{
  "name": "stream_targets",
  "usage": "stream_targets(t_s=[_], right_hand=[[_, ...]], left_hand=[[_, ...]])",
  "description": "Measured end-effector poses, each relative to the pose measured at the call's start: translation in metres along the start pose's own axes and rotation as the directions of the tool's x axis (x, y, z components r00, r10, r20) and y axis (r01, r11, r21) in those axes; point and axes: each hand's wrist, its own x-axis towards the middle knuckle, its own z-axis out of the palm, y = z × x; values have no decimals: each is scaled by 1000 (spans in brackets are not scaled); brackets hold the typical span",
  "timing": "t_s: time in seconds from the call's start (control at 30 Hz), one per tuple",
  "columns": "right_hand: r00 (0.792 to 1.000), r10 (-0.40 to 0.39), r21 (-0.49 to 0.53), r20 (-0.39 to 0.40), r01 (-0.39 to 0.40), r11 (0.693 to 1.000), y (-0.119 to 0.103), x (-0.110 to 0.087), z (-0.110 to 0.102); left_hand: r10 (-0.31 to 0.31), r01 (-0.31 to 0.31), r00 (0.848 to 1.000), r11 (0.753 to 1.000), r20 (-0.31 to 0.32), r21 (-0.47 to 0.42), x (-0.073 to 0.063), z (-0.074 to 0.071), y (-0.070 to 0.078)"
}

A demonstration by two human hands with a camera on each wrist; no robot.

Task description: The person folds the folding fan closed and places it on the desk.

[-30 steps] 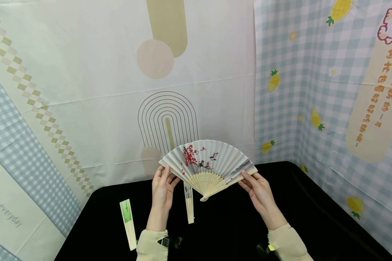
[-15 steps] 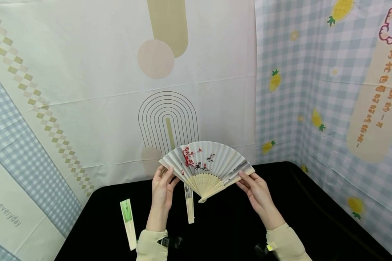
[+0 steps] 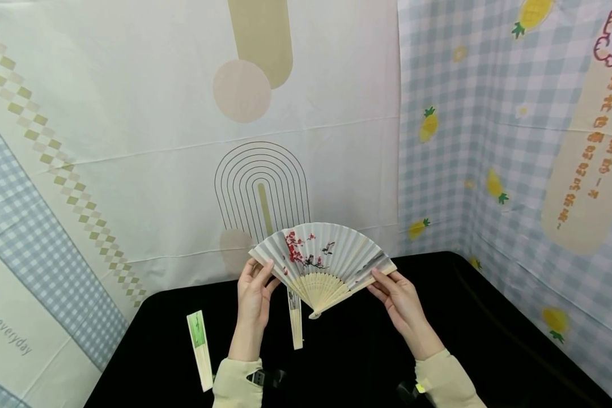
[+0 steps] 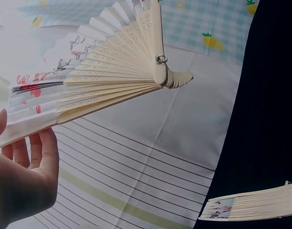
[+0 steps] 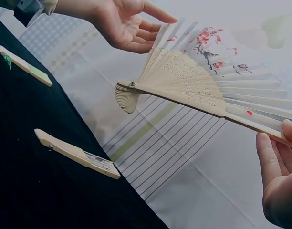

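A spread folding fan (image 3: 331, 249), white with red blossoms and dark birds, is held up above the far part of the table. My left hand (image 3: 253, 294) pinches its left outer rib between thumb and fingers. At the opposite end, my right hand (image 3: 400, 300) pinches the right outer rib. The pale ribs fan out from a pivot (image 5: 132, 85) at the bottom, with a small metal ring there. Below the spread fan lies a closed folding fan (image 3: 295, 323) with a grey pattern, its upper end overlapped by the held fan in the head view. A green closed fan (image 3: 200, 351) lies left of my left forearm.
A black cloth covers the table (image 3: 347, 362). Behind it hangs a pale printed curtain (image 3: 148, 187), and a blue checked one (image 3: 438, 170) with pineapples closes off the right side. A green tassel (image 5: 7, 61) hangs on the green fan.
My right hand has shifted slightly left and down, and the spread fan has sunk a little with it, its span slightly narrower. The left hand and the two closed fans stay put.
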Motion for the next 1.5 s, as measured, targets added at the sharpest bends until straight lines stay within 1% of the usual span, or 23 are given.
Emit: stream_targets(t_s=[0.13, 0.4, 0.77, 0.9, 1.13, 1.33, 1.5], right_hand=[[1000, -9, 6, 8, 9, 1000, 1, 0, 0], [1000, -10, -5, 18, 10, 1000, 3, 0, 1], [1000, 4, -7, 24, -4, 1000, 4, 0, 0], [1000, 13, -11, 25, -12, 1000, 6, 0, 0], [999, 39, -32, 18, -38, 999, 11, -2, 2], [999, 26, -53, 23, -25, 998, 9, -2, 4], [999, 25, -66, 23, -23, 998, 8, -2, 4]], left_hand=[[6, -6, 1000, 1000, -6, 29, 0, 0, 0], [3, -2, 1000, 999, -21, 47, -1, -1, 1], [-8, 8, 1000, 998, 3, 64, -1, 0, -2], [-11, 10, 1000, 996, 9, 84, 0, 0, -3], [-41, 40, 999, 993, 11, 109, -3, -3, -5], [-46, 42, 998, 993, 33, 108, -4, -1, -5], [-50, 46, 998, 994, 38, 99, -5, -1, -4]])
